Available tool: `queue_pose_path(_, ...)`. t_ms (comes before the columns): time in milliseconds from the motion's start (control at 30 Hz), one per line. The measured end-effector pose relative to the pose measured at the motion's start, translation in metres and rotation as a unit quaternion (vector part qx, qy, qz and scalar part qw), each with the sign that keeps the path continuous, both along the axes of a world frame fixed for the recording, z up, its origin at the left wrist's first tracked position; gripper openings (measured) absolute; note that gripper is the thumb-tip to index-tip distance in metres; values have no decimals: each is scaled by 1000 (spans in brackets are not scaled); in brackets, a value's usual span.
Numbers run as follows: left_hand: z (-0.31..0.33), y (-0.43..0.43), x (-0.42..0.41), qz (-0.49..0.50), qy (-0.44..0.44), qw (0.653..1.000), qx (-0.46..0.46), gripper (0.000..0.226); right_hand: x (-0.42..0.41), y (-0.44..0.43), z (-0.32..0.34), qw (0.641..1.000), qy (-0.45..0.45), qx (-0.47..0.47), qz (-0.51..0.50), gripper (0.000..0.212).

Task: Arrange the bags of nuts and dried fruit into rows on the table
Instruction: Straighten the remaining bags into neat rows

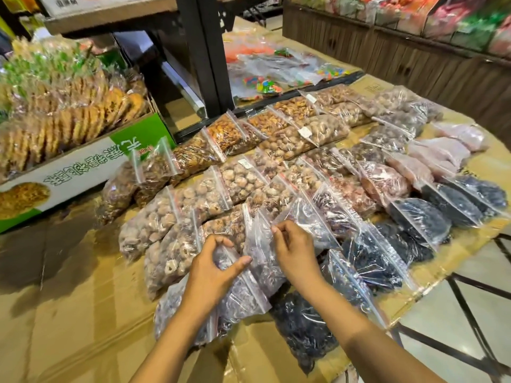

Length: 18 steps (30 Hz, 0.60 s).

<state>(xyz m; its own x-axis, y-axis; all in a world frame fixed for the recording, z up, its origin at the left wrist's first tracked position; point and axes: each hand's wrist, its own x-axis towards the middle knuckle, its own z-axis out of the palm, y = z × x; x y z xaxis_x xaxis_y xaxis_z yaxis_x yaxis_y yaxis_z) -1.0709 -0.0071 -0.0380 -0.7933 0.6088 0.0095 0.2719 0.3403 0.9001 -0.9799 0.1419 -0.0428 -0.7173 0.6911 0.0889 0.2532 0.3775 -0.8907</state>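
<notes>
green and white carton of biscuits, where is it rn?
Head view, far left: the green and white carton sits on the table's left edge, just left of the amber-filled bags ending the back rows.

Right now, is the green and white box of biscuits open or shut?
Open. The green and white box has no lid over it, and wrapped biscuit stacks show above its rim.

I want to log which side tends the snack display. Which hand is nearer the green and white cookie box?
Left. The left hand sits toward the green and white cookie box; the right hand is farther, on its other side.
</notes>
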Motion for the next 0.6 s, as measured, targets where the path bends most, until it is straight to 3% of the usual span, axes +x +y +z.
queue_pose_path(133, 6, 10, 8, -20, 21, 998, -57, 44, 5, 7, 5, 992, -44, 109, 47, 14)
queue_pose_path(200, 5, 12, 7, -56, 42, 993, -94, 55, 12, 13, 16, 987, -56, 142, 44, 14)
queue_pose_path(333, 12, 23, -4, -91, 27, 990, -105, 78, 32, 40, 33, 979, -68, 160, -108, 28)
queue_pose_path(433, 13, 44, -9, -117, -25, 986, -118, 60, 39, 60, 33, 974, -163, 103, -115, 30)
queue_pose_path(500, 12, 54, -8, -103, -120, 983, -96, 30, 39, 60, 35, 987, -140, -7, -77, 7)
queue_pose_path(600, 4, 57, -10, -56, -160, 985, -36, 26, 39, 57, 33, 992, -89, -54, -76, 8)
